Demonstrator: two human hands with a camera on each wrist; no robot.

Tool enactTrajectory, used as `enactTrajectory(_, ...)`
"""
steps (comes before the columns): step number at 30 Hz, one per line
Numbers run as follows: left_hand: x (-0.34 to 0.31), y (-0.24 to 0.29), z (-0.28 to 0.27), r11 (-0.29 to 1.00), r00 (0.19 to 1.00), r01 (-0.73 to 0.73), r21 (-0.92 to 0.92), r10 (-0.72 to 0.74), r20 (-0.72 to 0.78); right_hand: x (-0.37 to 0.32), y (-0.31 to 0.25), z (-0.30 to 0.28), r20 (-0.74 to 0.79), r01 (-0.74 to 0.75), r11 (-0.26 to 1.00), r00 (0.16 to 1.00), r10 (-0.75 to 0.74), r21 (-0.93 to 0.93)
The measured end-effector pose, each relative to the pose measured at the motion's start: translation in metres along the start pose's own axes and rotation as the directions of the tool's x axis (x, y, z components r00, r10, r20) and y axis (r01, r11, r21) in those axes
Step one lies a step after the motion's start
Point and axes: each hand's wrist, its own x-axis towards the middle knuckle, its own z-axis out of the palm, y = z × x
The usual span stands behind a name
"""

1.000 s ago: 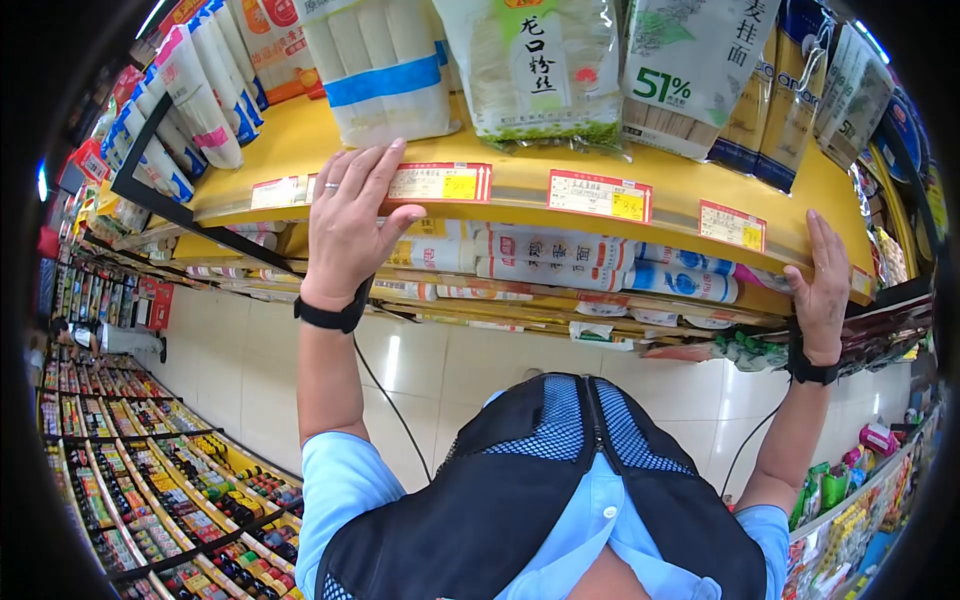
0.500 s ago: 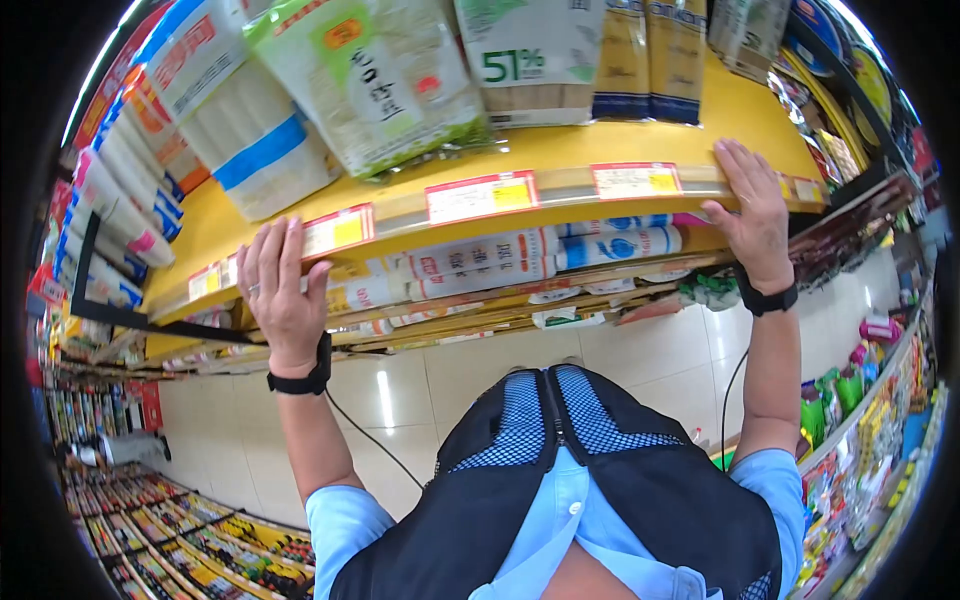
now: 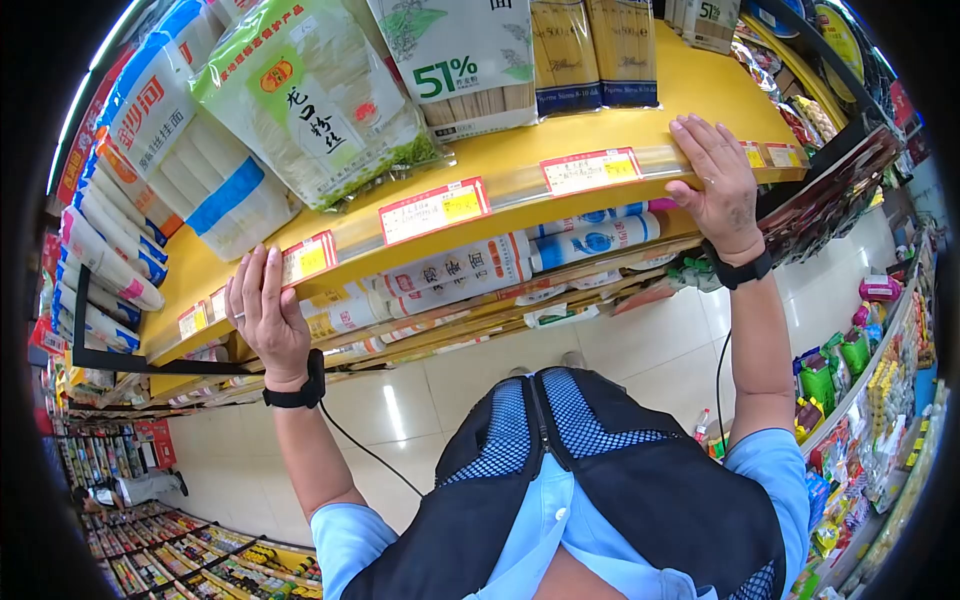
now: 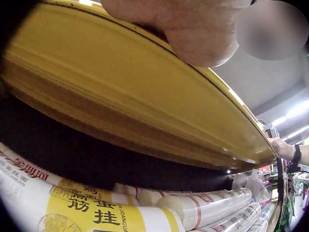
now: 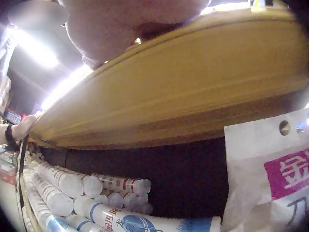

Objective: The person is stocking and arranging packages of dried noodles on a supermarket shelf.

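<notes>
In the head view both hands rest on the front edge of a yellow shelf (image 3: 560, 135). The left hand (image 3: 270, 318) lies at the left part of the edge, fingers extended over the price strip. The right hand (image 3: 718, 190) touches the edge further right, fingers straight and thumb apart. Neither holds a package. Behind the edge stand a noodle pack with a blue band (image 3: 235, 195), a green-and-white vermicelli bag (image 3: 325, 120) and a "51%" noodle pack (image 3: 460, 70). From below, the wrist views show the left hand (image 4: 193, 29) and right hand (image 5: 125, 26) against the shelf's edge.
Wrapped noodle rolls (image 3: 460, 275) lie on the level below. A black bracket (image 3: 85, 325) is at the shelf's left end. Bagged goods (image 3: 855, 350) fill a rack at the right, and a shelf of bottles is at the lower left. Tiled floor (image 3: 400, 395) shows beneath.
The head view has shifted, so the shelf, its packages and both hands appear further left than a second ago. Both hands remain on the shelf edge, with nothing taken hold of.
</notes>
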Motion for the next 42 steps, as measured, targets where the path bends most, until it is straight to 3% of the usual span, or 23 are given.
enactTrajectory(8,0.004,0.007,-0.016,0.995,0.999,0.010,0.099,-0.006,-0.034,0.000,-0.008,-0.017,-0.016,-0.023,0.995,1.000,0.022,-0.095)
enactTrajectory(11,0.008,0.007,-0.022,0.997,0.998,-0.003,0.074,0.008,-0.068,-0.001,-0.003,-0.037,-0.110,-0.036,0.999,0.993,0.036,-0.002)
enactTrajectory(12,0.011,0.009,-0.024,1.000,0.994,0.018,0.010,-0.016,-0.110,0.004,0.003,-0.049,-0.204,-0.003,1.000,0.979,0.008,0.022)
enactTrajectory(15,0.045,0.018,-0.054,0.998,0.983,-0.050,-0.041,0.042,-0.177,0.019,0.038,-0.095,-0.383,-0.097,0.993,0.916,0.116,0.068)
enactTrajectory(17,0.073,0.026,-0.073,0.993,0.978,-0.097,-0.069,0.082,-0.190,0.037,0.061,-0.125,-0.445,-0.194,0.960,0.855,0.266,0.201)
enactTrajectory(19,0.099,0.034,-0.085,0.972,0.985,-0.098,-0.213,0.064,-0.159,0.074,0.054,-0.158,-0.419,-0.197,0.861,0.808,0.413,0.469)
enactTrajectory(21,0.125,0.048,-0.093,0.918,0.991,-0.099,-0.384,0.057,-0.118,0.095,0.107,-0.151,-0.532,0.052,0.839,0.793,0.295,0.542)
enactTrajectory(24,0.179,0.082,-0.100,0.856,0.984,-0.164,-0.490,0.180,-0.013,0.119,0.137,-0.140,-0.511,-0.028,0.934,0.831,0.220,0.356)
enactTrajectory(27,0.227,0.114,-0.090,0.847,0.962,-0.219,-0.485,0.270,0.038,0.127,0.138,-0.139,-0.088,-0.271,0.915,0.947,0.310,0.300)
enactTrajectory(30,0.280,0.158,-0.077,0.852,0.942,-0.278,-0.443,0.332,0.047,0.127,0.173,-0.111,-0.127,-0.136,0.983,0.980,0.151,0.121)
enactTrajectory(36,0.335,0.218,-0.032,0.902,0.945,-0.322,-0.286,0.326,-0.037,0.158,0.247,-0.039,-0.098,-0.377,0.923,0.919,0.383,0.072)
enactTrajectory(37,0.335,0.221,-0.024,0.912,0.940,-0.339,-0.233,0.339,-0.042,0.159,0.249,-0.034,-0.160,-0.357,0.934,0.921,0.354,0.013)
enactTrajectory(39,0.328,0.219,-0.014,0.926,0.945,-0.324,-0.195,0.326,-0.022,0.172,0.252,-0.020,-0.211,-0.316,0.946,0.922,0.324,0.070)
enactTrajectory(42,0.311,0.214,-0.013,0.957,0.966,-0.254,-0.141,0.258,0.009,0.194,0.214,-0.034,0.072,-0.269,0.940,0.963,0.259,0.212)
